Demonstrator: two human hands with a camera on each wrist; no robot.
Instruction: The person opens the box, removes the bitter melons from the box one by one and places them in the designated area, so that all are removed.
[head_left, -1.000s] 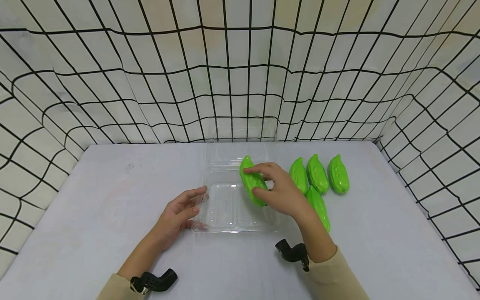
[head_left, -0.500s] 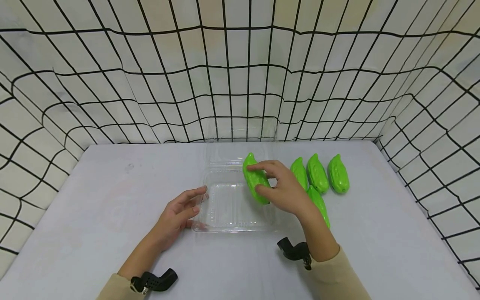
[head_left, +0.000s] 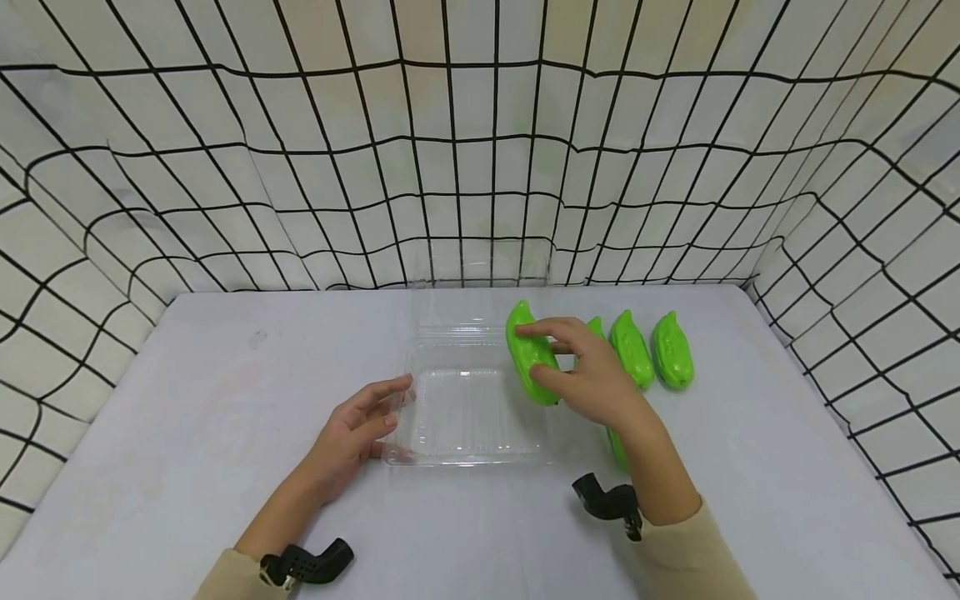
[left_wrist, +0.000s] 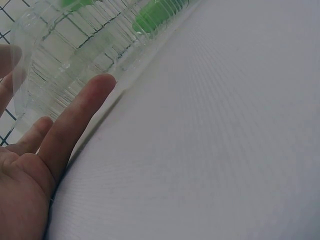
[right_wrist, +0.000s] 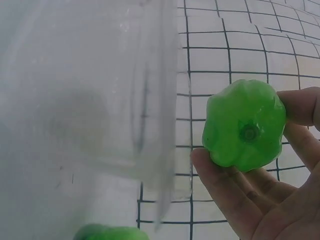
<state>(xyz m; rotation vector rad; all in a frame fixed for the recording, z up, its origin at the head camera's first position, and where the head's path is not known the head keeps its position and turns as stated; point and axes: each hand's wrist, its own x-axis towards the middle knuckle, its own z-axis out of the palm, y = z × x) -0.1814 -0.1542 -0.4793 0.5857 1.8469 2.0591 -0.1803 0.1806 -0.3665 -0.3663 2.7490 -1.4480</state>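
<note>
My right hand [head_left: 592,375] pinches a green ridged pod-shaped fruit [head_left: 531,354] between thumb and fingers, above the right side of a clear plastic clamshell box [head_left: 465,458]. In the right wrist view, the blunt end of that same fruit [right_wrist: 245,125] faces the camera, a small dark round mark on it. The box stands with its lid [head_left: 483,267] raised at the back. Against the box's left side rests my left hand [head_left: 356,429], its fingers extended along the wall. The left wrist view shows a straight finger [left_wrist: 82,115] by the bottom edge.
More green fruits like it lie on the white table [head_left: 262,367] to the right, including a far right one [head_left: 672,350] and one beside it [head_left: 632,350]. My right hand and forearm partly cover others. A black wire grid [head_left: 495,150] encloses the back and sides.
My right hand has moved right with the green fruit, from over the box's middle right to above its right edge. My left hand has stayed at the box's left side.
</note>
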